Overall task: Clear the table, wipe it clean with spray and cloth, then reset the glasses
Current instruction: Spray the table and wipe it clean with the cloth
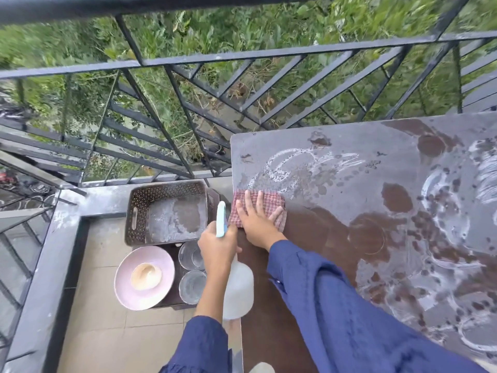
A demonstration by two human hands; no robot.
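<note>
Right hand (256,216) flat on red checked cloth (269,199) at grey table (349,146) edge; left hand (219,244) grips white spray bottle (238,286). Risk: foam (279,168) pushed onto clear glasses (192,286).

Dark brown table (376,146), top wet w/ white foam streaks (282,168); red checked cloth (277,200) lies flat at its L edge. Beside it, low dark stand (175,251) on tiled floor (102,265) carries perforated basket (139,208), pink bowl (126,286) & 2 glasses (191,255).
</note>
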